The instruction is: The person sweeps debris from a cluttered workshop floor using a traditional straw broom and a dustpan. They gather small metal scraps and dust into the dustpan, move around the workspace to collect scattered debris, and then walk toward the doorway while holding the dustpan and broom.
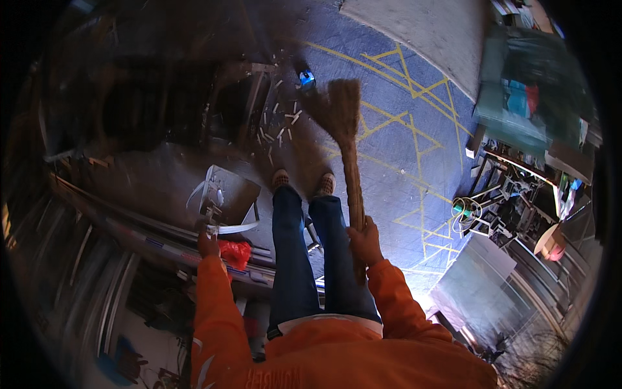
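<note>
A straw broom (350,162) points away from me, bristles at the far end, above the floor or on it; I cannot tell which. My right hand (366,242) is closed around its handle. On the left, my left hand (208,243) grips the near end of a boxy, pale dustpan (238,194) with a white strip along its edge. A few small scraps lie inside the pan. Several thin, light-coloured offcuts (285,133) are scattered on the floor beyond my feet. Near them lies a small blue object (306,78), its kind unclear.
A dark metal frame (259,97) stands at the far left beside the offcuts. Long bars (149,243) and a red plastic bag (234,254) lie near my left arm. On the right, a cluttered rack (505,201) borders the floor (389,175) with yellow lines.
</note>
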Demonstrator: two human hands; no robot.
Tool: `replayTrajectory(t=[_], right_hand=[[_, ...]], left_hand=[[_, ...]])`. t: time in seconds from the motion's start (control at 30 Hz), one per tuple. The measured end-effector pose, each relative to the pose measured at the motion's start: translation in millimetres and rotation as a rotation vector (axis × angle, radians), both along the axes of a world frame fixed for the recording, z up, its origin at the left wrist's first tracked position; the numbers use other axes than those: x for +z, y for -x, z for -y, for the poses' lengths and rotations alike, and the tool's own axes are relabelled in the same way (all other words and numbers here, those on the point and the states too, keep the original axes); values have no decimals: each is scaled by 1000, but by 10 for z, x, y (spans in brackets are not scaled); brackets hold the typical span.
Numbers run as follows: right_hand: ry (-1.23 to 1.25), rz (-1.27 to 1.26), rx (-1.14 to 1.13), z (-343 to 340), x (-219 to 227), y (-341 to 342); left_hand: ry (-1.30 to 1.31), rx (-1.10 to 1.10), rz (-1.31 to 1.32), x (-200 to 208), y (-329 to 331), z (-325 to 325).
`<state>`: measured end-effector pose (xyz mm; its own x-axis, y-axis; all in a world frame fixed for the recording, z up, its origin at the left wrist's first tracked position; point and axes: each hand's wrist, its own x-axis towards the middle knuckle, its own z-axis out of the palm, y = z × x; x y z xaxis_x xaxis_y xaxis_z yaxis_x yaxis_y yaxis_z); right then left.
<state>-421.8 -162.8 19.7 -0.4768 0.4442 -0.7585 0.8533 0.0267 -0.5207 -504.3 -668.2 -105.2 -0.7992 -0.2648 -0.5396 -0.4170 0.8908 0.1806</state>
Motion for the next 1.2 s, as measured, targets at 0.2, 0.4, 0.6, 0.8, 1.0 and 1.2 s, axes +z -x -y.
replayTrajectory(t=[0.2,0.4,0.6,0.8,1.0,1.2], right_hand=[[84,4,-192,-259,-401,183],[1,176,127,-76,-727,-565],[377,155,-125,-95,274,-493],[169,32,-41,-586,-68,-591],[205,242,150,-600,-207,-758],[257,161,57,-803,101,-604]], left_hand=[[9,65,-146,-294,-409,-250],[-66,124,-100,-735,-537,-733],[-117,108,-160,-944,-590,-1023],[-159,146,-193,-947,-525,-1431],[-180,187,-264,-976,-466,-1784],[-93,180,-236,-907,-679,-1876]])
